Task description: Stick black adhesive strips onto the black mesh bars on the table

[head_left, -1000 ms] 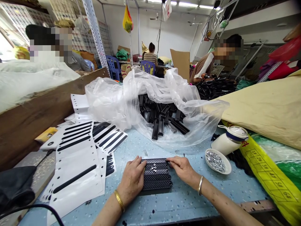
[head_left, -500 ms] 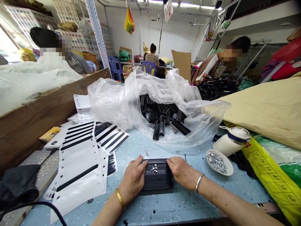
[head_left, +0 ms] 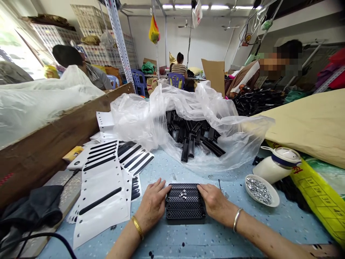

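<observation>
While clasped between the left hand (head_left: 154, 202) and the right hand (head_left: 216, 200), one at each end, lying flat on the blue tabletop (head_left: 223, 237): a row of black lattice strips (head_left: 185, 207). Probably light, stiff plastic, rather smooth; best to grasp by both ends, keeping level because of loose metal rings (head_left: 184, 194) on top. To the right, a bowl (head_left: 275, 200) of small metal pieces (head_left: 258, 190); to the left, white sheets (head_left: 105, 183); ahead, a clear plastic bag (head_left: 134, 117) with black parts (head_left: 191, 136). Farther, a seated person (head_left: 179, 70) before a pale wall (head_left: 205, 46).
</observation>
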Demonstrator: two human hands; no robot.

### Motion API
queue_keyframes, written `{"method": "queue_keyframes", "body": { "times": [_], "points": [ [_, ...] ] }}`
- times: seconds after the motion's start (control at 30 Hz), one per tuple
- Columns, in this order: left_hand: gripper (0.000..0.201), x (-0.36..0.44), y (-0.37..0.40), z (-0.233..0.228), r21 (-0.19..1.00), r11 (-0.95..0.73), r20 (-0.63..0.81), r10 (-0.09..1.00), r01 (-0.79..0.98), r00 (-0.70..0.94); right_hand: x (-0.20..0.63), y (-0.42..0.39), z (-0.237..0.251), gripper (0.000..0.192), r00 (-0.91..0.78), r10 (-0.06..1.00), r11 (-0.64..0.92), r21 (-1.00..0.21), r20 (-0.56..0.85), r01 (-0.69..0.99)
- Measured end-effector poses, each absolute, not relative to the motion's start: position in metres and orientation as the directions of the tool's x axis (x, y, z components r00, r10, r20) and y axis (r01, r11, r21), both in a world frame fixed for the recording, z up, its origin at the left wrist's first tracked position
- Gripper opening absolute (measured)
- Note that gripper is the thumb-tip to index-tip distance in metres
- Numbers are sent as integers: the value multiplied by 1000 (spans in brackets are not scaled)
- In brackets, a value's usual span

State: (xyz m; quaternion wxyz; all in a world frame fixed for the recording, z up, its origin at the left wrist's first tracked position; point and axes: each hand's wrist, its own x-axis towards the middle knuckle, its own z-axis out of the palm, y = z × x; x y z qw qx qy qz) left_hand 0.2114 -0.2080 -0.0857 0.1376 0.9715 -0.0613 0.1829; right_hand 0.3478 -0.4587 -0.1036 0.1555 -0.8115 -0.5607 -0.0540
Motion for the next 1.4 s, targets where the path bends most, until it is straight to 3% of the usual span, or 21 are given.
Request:
{"method": "queue_keyframes", "body": {
  "times": [0.13,0.3,0.43,0.57,0.67,0.87,1.2,1.4],
  "points": [
    [45,213,-210,-86,347,-915,376,-65,-205,924,347,-456,-101,44,361,887,-311,-205,288,928],
    [34,220,-212,-71,548,-825,226,-13,-138,974,350,-456,-97,37,389,866,-297,-303,313,905],
    [35,217,-210,-69,474,-871,226,-21,-129,974,351,-456,-92,32,453,819,-339,-339,353,878],
    [38,212,-219,-72,294,-944,337,-45,-150,940,348,-446,-86,30,439,787,-370,-238,433,898],
    [38,216,-233,-72,248,-952,316,-94,-178,944,343,-430,-83,25,411,812,-364,-192,414,911],
    [29,232,-246,-72,310,-946,202,-33,-96,979,340,-408,-79,23,422,890,-391,-188,171,901],
    [19,232,-242,-73,547,-837,169,119,7,979,342,-414,-67,16,470,878,-441,-228,93,868],
    [18,229,-230,-81,501,-865,222,157,26,962,344,-426,-70,12,554,829,-513,-291,75,807]
  ]
}}
